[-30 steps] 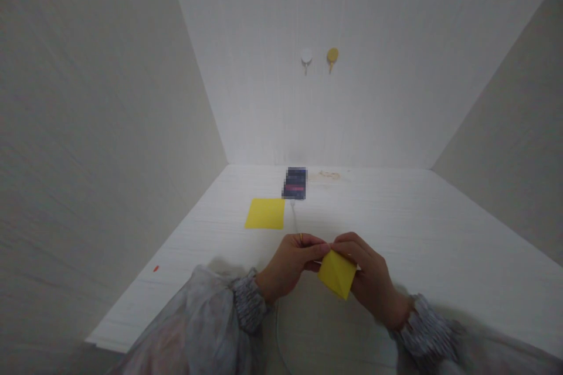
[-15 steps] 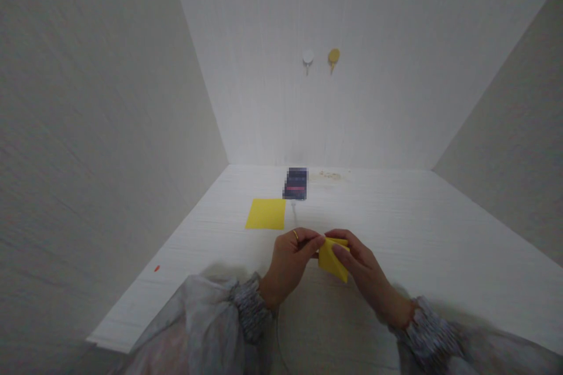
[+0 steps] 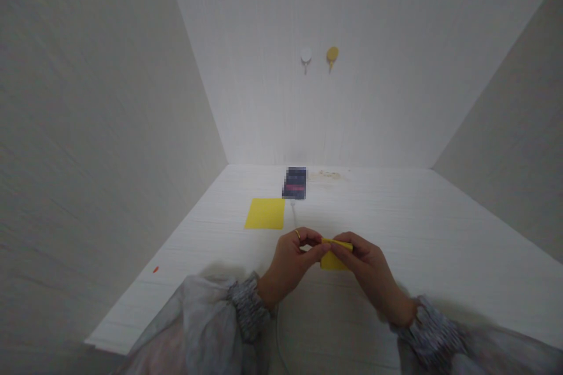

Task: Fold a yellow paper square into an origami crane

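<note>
- Gathered gray sleeves (image 3: 197,310) frame the foreground; cuffs sitting back at the wrists leave the fingers free, a help in fine paper work
- A pale cable (image 3: 278,334) runs beneath the left forearm, best kept clear of the wrist so that it does not tug mid-crease
- The left hand (image 3: 288,261), a ring (image 3: 298,235) on one finger, pinches the left end of a folded yellow paper (image 3: 336,262) between thumb and fingers
- The right hand (image 3: 373,263) is clamped on the same piece, its thumb across the front; the two hands meet thumb to thumb, or very nearly, at the top edge
- The paper sits between them over the white tabletop (image 3: 440,228), whether touching it cannot be told; a good crease here would seem to call for layers matched at the corners, one hand anchoring while the other presses outward along the edge, lightly, lest the layers slip
- Beyond, a flat yellow sheet (image 3: 265,214) lies left of the hands, near a dark, pixelated object (image 3: 295,183)
- Farthest off, a white hook (image 3: 306,55) and a yellow hook (image 3: 332,54) hang side by side on the back wall (image 3: 378,105)
</note>
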A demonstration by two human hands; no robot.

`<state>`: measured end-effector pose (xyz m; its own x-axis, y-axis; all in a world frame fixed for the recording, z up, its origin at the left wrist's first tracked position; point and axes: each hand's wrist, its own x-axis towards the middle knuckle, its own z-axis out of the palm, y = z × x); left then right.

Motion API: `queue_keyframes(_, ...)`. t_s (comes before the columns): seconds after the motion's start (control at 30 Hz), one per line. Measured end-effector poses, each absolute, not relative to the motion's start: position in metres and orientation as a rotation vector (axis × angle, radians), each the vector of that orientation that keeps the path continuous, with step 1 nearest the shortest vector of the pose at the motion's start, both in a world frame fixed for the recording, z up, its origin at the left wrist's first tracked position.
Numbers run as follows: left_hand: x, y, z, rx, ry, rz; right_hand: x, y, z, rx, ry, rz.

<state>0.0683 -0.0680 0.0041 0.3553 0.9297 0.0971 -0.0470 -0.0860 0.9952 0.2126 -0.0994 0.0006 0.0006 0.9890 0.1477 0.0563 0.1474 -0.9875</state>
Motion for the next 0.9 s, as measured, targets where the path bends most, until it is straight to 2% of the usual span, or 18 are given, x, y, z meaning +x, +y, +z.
queue_keyframes(0.3, 0.0673, -0.0672, 0.0018, 1.371, 0.847, 1.005, 0.2149, -0.0985, -0.0005, -1.200, -1.377, 1.034)
queue_keyframes(0.57, 0.0689, -0.0706, 0.0046, 1.077, 0.738, 0.966, 0.2147, -0.1043, 0.0027, -1.169, -1.511, 0.952)
queue_keyframes(0.9, 0.0702, -0.0687, -0.0002, 1.187, 0.839, 0.843, 0.2187, -0.0973, -0.0042, -1.214, -1.408, 0.932)
